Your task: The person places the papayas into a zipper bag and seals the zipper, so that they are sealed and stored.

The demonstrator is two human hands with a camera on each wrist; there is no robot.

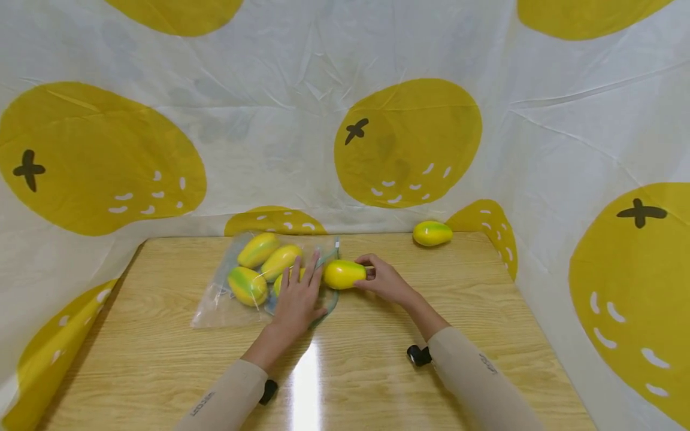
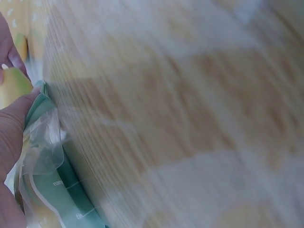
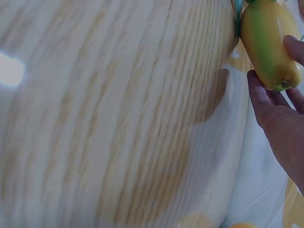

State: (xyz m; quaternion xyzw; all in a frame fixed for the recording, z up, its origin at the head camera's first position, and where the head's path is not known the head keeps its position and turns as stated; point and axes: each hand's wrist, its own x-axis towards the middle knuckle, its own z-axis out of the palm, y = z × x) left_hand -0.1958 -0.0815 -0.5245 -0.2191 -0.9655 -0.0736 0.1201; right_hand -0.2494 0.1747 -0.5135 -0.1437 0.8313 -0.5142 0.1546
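In the head view, my right hand [image 1: 384,280] grips a yellow-green papaya [image 1: 344,274] by its narrow end. The right wrist view shows the thumb on one side of this papaya [image 3: 268,45] and the fingers [image 3: 259,95] around its stem end. Its wide end is at the mouth of a clear zip bag [image 1: 212,311] with a green-blue edge. My left hand [image 1: 297,299] lies over the bag near that mouth, fingers extended and spread. In the left wrist view, the left thumb lies along the bag's green edge [image 2: 40,107]. Several papayas [image 1: 259,249] lie inside, one partly hidden under the left hand.
Another papaya [image 1: 432,233] lies at the back right of the wooden table [image 1: 431,311], close to the fabric backdrop [image 1: 269,149] printed with large yellow fruit. The backdrop rises along the back and both sides. Small black devices [image 1: 417,355] are at both sleeves.
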